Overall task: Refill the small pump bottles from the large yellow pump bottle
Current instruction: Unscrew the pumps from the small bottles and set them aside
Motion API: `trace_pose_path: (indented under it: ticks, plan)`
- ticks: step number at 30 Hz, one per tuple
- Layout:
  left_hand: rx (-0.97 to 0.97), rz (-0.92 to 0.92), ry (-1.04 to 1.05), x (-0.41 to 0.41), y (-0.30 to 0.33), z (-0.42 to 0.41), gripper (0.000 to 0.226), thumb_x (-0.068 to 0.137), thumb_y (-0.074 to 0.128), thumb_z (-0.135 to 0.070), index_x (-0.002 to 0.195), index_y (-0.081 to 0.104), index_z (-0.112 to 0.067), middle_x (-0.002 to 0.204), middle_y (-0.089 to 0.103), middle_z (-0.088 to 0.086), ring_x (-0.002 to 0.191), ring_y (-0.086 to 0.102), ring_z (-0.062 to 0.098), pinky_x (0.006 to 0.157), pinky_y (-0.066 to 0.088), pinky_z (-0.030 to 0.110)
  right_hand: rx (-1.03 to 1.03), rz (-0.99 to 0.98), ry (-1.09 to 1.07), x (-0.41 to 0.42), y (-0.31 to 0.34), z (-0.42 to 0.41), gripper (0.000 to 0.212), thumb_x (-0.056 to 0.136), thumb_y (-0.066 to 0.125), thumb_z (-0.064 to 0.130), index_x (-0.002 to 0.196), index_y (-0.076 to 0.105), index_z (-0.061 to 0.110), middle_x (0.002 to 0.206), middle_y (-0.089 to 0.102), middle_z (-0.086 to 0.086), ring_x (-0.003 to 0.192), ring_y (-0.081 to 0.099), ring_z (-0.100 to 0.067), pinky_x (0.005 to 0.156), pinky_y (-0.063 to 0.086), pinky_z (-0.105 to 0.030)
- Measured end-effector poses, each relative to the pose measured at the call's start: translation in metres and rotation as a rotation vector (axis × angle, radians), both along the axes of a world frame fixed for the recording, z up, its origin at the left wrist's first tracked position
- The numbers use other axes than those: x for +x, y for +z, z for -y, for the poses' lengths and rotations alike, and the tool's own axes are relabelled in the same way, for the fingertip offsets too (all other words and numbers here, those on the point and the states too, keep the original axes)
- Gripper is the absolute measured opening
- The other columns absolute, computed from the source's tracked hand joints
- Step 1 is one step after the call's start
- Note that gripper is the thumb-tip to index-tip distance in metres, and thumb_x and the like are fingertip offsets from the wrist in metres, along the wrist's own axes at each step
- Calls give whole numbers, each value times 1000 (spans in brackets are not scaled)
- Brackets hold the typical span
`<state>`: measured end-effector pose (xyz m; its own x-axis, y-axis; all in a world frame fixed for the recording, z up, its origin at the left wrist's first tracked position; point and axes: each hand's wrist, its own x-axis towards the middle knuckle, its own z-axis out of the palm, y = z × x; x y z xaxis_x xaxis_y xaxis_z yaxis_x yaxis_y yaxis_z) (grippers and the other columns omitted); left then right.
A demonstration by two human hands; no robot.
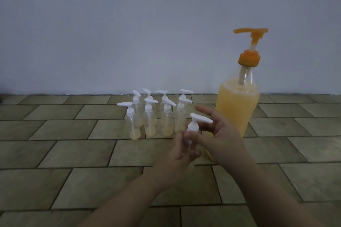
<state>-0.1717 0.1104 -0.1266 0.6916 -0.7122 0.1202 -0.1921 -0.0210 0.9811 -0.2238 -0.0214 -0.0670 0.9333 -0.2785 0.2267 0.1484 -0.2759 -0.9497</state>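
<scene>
The left hand (181,150) grips the body of a small clear plastic pump bottle (192,131) with a white pump top. The right hand (217,131) curls loosely at its collar; whether it pinches the collar I cannot tell. The large yellow-filled clear bottle with an orange pump (238,105) stands at two o'clock, nearly full. Eight small bottles (156,114) cluster at eleven o'clock, each holding only a yellow dreg, so refilling seems barely begun. Everything sits on an olive tiled floor (73,153) before a plain pale wall (110,24).

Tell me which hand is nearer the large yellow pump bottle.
Right. The right hand overlaps the large yellow pump bottle in view, fingers at the small bottle's pump head. The left hand grips that small bottle, further to the bottle's left.
</scene>
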Motion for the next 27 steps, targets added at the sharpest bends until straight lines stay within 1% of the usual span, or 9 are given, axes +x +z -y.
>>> trace_pose_path:
  ticks: [4,9,12,14,17,22,24,25,27]
  plan:
    - [102,43,-41,1,-2,0,35,88,47,-53,119,35,-41,113,50,-9,106,51,8,87,46,28,59,95,-53,-10,20,3,50,75,73,7,117,56,26,90,72,-1,90,65,-21,86,53,-42]
    - [149,35,18,12,-9,3,30,92,57,-29,116,41,-35,115,52,-13,106,50,2,83,41,20,-38,216,-82,-45,60,24,44,58,72,30,100,63,24,93,70,-2,86,67,-17,75,56,-27]
    - [150,13,49,17,-16,6,35,86,64,-37,116,45,-40,117,52,-6,103,53,9,81,44,23,-30,241,-146,-68,62,49,28,57,73,18,84,67,19,87,72,1,79,69,-13,67,55,-19]
    - [163,20,91,21,-20,8,36,83,66,-39,113,48,-41,116,53,-3,95,54,11,76,44,24,-19,244,-192,-83,51,63,30,55,78,24,83,67,18,87,72,0,78,70,-14,67,57,-22]
    - [179,29,139,23,-22,14,39,86,65,-31,120,47,-31,117,52,-6,92,55,8,72,44,19,-35,150,-286,-103,16,76,60,39,86,57,82,67,19,89,72,-1,78,70,-15,69,57,-31]
    - [173,-24,188,23,-29,25,38,86,66,-18,118,48,-29,118,53,-13,102,58,6,84,51,26,61,92,-461,-118,-66,68,29,54,80,-7,71,67,12,71,72,1,63,66,-2,59,50,-8]
    - [162,-12,220,22,-32,27,38,86,66,-18,117,48,-31,119,52,-13,102,56,3,82,50,21,85,23,-531,-113,-101,64,24,60,77,-13,60,63,6,63,70,12,59,64,3,57,47,-4]
    - [158,-13,231,22,-33,28,39,86,67,-19,117,47,-33,119,50,-15,102,54,1,80,48,18,93,0,-542,-110,-114,65,22,64,80,-3,56,63,10,59,68,18,57,62,7,57,45,-2]
    - [164,-22,232,23,-36,27,51,82,71,-18,121,43,-37,120,48,-17,103,50,-1,79,45,15,197,-63,-495,-106,-129,67,23,59,83,44,56,71,24,50,61,27,55,58,15,60,43,2]
